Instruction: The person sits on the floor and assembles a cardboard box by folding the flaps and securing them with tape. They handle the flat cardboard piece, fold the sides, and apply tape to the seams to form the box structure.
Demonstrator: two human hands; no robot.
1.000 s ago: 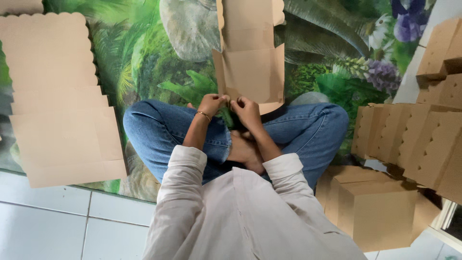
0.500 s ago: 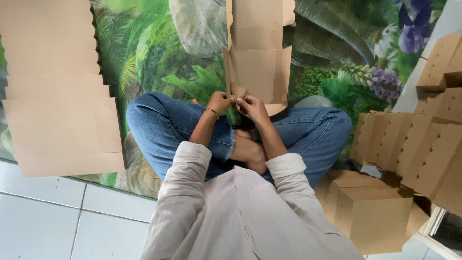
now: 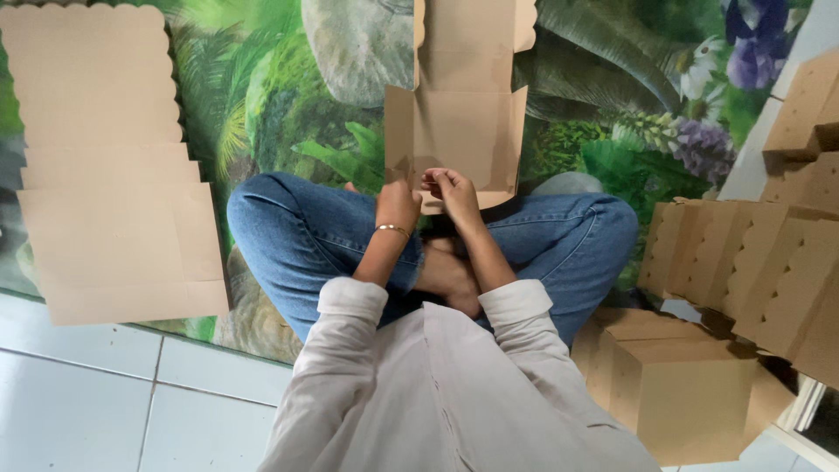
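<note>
left hand (image 3: 398, 205): grip closed on the near edge of the flat cardboard box blank (image 3: 459, 131)
right hand (image 3: 454, 192): fingers pinched on the same edge, just beside the left
blank: lies unfolded on the leaf-print mat (image 3: 280, 105), its near end over the crossed legs in jeans (image 3: 297, 236)
left of person: stack of flat blanks (image 3: 105, 175)
right of person: folded boxes (image 3: 682, 393), more (image 3: 760, 262) behind them
floor: white tiles (image 3: 105, 393)
</note>
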